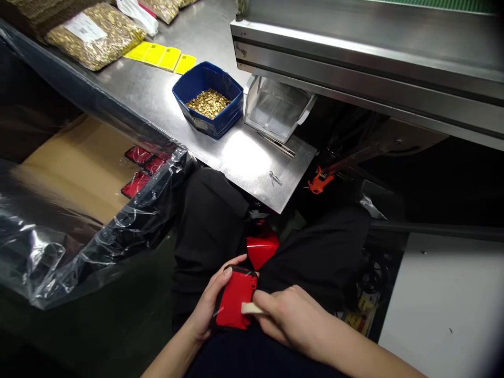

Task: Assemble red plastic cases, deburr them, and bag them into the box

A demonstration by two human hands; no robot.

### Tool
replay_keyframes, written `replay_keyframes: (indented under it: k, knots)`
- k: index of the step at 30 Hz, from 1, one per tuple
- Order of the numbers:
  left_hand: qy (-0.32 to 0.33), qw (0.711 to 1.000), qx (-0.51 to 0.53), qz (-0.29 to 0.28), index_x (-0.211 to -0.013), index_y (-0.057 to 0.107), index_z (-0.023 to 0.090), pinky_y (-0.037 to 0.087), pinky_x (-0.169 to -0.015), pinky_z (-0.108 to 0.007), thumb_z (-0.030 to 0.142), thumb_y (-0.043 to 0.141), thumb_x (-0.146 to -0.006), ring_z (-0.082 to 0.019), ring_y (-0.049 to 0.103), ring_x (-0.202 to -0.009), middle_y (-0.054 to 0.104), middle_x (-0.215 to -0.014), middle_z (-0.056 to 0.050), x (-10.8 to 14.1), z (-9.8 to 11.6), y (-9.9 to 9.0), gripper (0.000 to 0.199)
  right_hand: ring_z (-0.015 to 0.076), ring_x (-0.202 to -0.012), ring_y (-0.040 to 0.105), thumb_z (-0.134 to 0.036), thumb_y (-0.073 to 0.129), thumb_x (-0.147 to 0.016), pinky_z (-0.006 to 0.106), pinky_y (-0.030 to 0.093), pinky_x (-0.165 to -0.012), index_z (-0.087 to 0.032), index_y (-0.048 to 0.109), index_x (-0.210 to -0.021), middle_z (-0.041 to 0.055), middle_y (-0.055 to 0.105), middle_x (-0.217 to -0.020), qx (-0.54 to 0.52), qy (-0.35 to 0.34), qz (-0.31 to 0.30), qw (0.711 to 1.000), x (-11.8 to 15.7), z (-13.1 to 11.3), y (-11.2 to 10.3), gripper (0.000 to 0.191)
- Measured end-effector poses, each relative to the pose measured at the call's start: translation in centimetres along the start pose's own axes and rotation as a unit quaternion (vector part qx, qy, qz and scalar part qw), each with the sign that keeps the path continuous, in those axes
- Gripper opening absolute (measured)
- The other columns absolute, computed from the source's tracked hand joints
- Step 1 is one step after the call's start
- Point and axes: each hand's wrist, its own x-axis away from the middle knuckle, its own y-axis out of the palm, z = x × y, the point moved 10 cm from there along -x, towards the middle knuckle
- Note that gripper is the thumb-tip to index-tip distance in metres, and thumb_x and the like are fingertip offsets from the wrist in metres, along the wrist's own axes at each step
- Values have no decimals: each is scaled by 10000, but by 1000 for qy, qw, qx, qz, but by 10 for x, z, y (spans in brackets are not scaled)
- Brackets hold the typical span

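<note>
My left hand [210,299] is wrapped round the left edge of a flat red part with a black rim [234,299], held tilted above my lap. In my right hand [293,320] is a short cream-coloured strip [252,308], pinched between thumb and fingers. The strip's broad end lies over the red face, near its lower right. Whether it touches the face I cannot tell. Small cut-out shapes show along the part's right side. The rest of the strip is hidden in my right fist.
On the metal table [153,105] stand a blue bin [220,126] of small brass pieces and a clear tray [279,110]. Bags of brass pieces [98,37] and yellow cards [157,55] lie behind. A plastic-lined box [79,168] holds several red parts [137,184]. An aluminium frame [354,73] crosses the right.
</note>
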Motion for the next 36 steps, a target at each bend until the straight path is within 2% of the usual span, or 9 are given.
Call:
replay_keyframes:
  k: [5, 9, 14, 25, 30, 32, 36]
  knots:
    - [-8, 1000, 0, 5, -1454, 562, 183, 555, -939, -454, 506, 578, -979, -353, 742, -1061, 757, -1239, -190, 0, -2, -2, 575, 142, -596, 638, -330, 492, -1041, 268, 239, -544, -258, 488, -963, -27, 723, -793, -9, 22, 4, 1000, 1, 3, -4, 107]
    - [-16, 1000, 5, 7, -1445, 565, 188, 559, -941, -456, 524, 572, -981, -350, 740, -1067, 755, -1242, -189, -1, -6, -4, 573, 148, -609, 659, -290, 509, -1026, 268, 238, -545, -252, 494, -968, -20, 732, -796, -6, 23, -3, 1000, 0, 3, -3, 71]
    - [-24, 1000, 14, 14, -1436, 568, 195, 569, -933, -460, 596, 535, -982, -343, 741, -1052, 756, -1240, -188, -2, -9, -7, 606, 150, -627, 672, -331, 493, -1052, 261, 250, -552, -255, 508, -977, -19, 736, -809, 2, 20, -3, 1000, -5, 1, -5, 108]
    - [-34, 999, 2, 12, -1438, 555, 203, 559, -945, -461, 602, 522, -989, -338, 740, -1051, 755, -1241, -181, -5, -11, -8, 602, 163, -650, 691, -331, 508, -1049, 265, 272, -558, -245, 574, -1016, -2, 753, -830, 4, 18, -12, 1000, -6, 0, -7, 114]
    - [-30, 999, 13, 6, -1444, 550, 198, 555, -950, -463, 595, 514, -994, -339, 739, -1055, 760, -1223, -184, -5, -12, -9, 601, 164, -685, 714, -315, 504, -1051, 245, 301, -568, -272, 587, -1103, -6, 764, -866, -28, 23, 3, 999, -6, 0, -3, 107]
    - [-33, 999, 16, 4, -1445, 551, 199, 560, -931, -449, 597, 519, -992, -331, 742, -1037, 757, -1228, -186, -5, -13, -9, 604, 162, -667, 711, -294, 515, -1038, 242, 300, -560, -263, 588, -1074, -7, 760, -834, -37, 37, 2, 999, -5, 3, -1, 87]
    - [-33, 999, 31, 9, -1443, 559, 203, 555, -939, -449, 586, 533, -990, -331, 737, -1045, 758, -1218, -174, -6, -14, -11, 594, 170, -704, 719, -347, 477, -1066, 232, 325, -581, -265, 590, -1099, 9, 761, -867, -37, 32, 19, 999, -7, 2, -5, 143]
